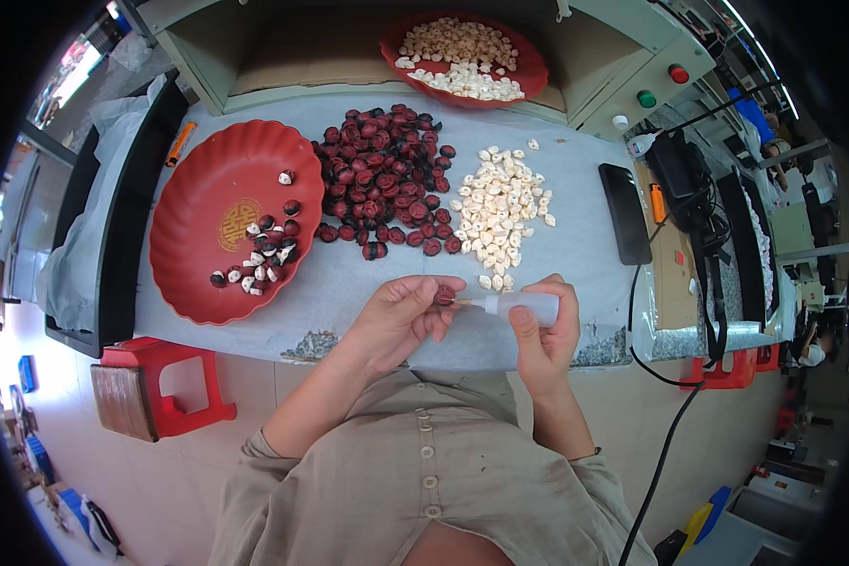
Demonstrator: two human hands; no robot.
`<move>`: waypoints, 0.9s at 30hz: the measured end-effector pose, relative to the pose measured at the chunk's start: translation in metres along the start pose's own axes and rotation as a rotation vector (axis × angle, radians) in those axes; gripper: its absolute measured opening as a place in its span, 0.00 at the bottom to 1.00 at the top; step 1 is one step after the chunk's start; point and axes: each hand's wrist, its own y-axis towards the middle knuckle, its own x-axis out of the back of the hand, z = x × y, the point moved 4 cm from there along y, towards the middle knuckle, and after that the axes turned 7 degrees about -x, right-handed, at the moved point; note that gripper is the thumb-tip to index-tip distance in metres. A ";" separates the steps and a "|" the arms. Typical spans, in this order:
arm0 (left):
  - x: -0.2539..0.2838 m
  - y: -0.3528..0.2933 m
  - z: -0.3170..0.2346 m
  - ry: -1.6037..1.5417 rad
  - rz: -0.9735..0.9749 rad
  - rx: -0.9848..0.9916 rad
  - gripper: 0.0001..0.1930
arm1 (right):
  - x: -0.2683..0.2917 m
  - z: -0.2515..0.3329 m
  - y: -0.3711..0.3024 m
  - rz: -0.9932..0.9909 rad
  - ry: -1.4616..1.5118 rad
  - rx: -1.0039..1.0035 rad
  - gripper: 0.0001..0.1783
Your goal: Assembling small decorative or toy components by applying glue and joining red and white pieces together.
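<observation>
Near the table's front edge, my left hand pinches a small dark-red cup-shaped piece between thumb and fingers. My right hand is wrapped round a translucent squeeze bottle lying sideways, its thin nozzle pointing left at the red piece. Whether the tip touches the piece is too small to tell. Beyond my hands lies a heap of similar dark-red and black pieces. Right of it is a pile of small cream-white pieces. A red scalloped tray on the left holds several joined red-and-white pieces.
A second red scalloped tray with tan and white pieces sits in the open grey cabinet. A black phone and cables lie to the right. A black bin and an orange cutter are left; a red stool stands below.
</observation>
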 end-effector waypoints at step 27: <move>0.001 0.000 0.001 0.027 0.007 0.019 0.16 | 0.003 0.014 0.019 0.194 -0.179 0.040 0.12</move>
